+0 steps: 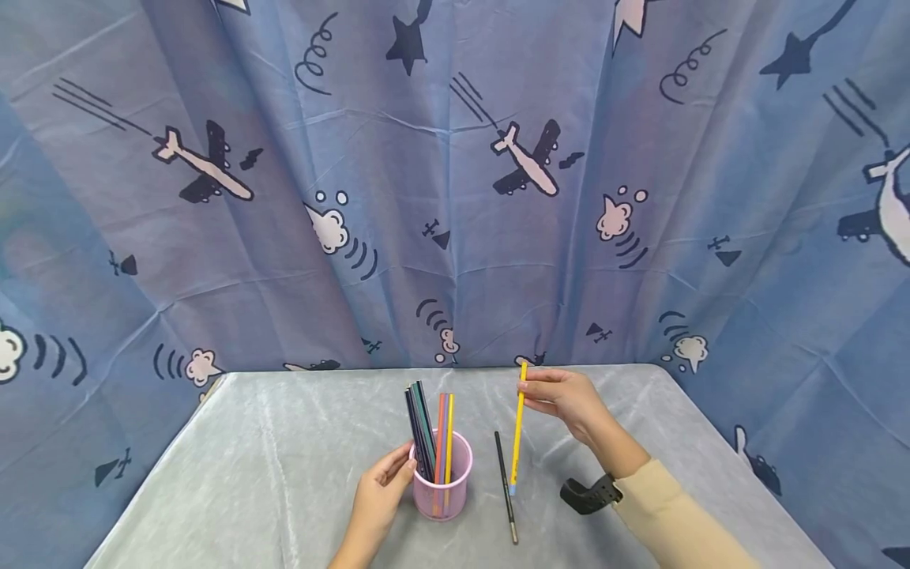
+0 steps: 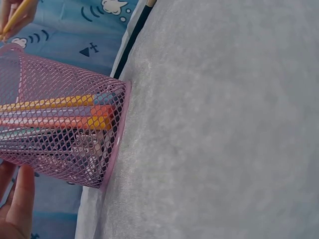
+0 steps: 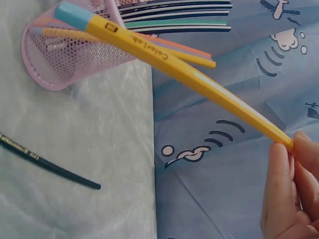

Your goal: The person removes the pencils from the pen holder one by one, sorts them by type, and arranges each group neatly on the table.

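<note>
My right hand [image 1: 565, 399] pinches a yellow pencil [image 1: 518, 435] near its upper end, between thumb and fingertips. The pencil hangs nearly upright above the table, blue end down; "ColorLab" is printed on its side in the right wrist view. My left hand [image 1: 379, 494] holds the left side of a pink mesh pen holder [image 1: 441, 502], thumb toward the front. Inside the holder, several dark pencils [image 1: 419, 427] lean left, beside orange, purple and yellow ones [image 1: 445, 435]. Between holder and yellow pencil lies a thin dark paintbrush [image 1: 505, 482] with a silver band near one end.
A grey cloth covers the table [image 1: 320, 427]. Behind its far edge hangs a blue curtain [image 1: 398, 197] printed with planes, stars and clouds. A black strapped device [image 1: 590, 495] sits on my right wrist, below a beige sleeve [image 1: 675, 514].
</note>
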{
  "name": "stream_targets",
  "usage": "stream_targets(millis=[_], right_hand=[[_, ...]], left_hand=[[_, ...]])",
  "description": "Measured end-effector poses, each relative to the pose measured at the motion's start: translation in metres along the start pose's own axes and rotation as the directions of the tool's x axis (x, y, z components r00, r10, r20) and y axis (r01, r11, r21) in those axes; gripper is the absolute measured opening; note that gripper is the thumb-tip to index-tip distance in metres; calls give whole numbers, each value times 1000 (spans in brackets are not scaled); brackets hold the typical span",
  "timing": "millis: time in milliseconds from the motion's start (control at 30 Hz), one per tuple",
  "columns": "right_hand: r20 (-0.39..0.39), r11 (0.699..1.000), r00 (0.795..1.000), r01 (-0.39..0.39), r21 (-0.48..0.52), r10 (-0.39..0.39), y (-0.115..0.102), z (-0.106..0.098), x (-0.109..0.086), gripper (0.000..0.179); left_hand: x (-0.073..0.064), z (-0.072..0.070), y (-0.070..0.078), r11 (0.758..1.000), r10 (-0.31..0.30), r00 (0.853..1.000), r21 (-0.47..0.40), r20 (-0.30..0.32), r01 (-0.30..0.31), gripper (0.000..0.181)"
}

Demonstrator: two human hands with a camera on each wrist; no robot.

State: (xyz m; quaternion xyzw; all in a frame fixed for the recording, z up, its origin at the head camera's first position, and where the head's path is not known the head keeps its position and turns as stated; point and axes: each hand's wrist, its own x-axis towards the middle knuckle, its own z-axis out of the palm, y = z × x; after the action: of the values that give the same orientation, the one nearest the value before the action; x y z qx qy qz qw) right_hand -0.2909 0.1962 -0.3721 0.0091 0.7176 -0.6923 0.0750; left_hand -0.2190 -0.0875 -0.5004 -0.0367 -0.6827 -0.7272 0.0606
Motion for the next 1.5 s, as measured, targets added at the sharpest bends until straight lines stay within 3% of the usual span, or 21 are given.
stream_targets(millis=[200,700,1033,1500], right_hand=[[-1,999,1000,-25,-40,25,3,-3,3,42],[9,997,998,-67,-30,68,12,-8,7,41],[-17,990,991,-134,-36,133,26,-9,10,50],[-17,986,993,-122,-111,121,51,-12,15,40]], left_hand=[[0,0,1,1000,-1,1000,-13,7,1,45],[0,-1,0,1000,1,1000,16,4,-1,46],[0,-1,-1,1000,3,1000,1,-2,-3,45],[0,0,1,1000,-1,1000,7,-4,1,45]])
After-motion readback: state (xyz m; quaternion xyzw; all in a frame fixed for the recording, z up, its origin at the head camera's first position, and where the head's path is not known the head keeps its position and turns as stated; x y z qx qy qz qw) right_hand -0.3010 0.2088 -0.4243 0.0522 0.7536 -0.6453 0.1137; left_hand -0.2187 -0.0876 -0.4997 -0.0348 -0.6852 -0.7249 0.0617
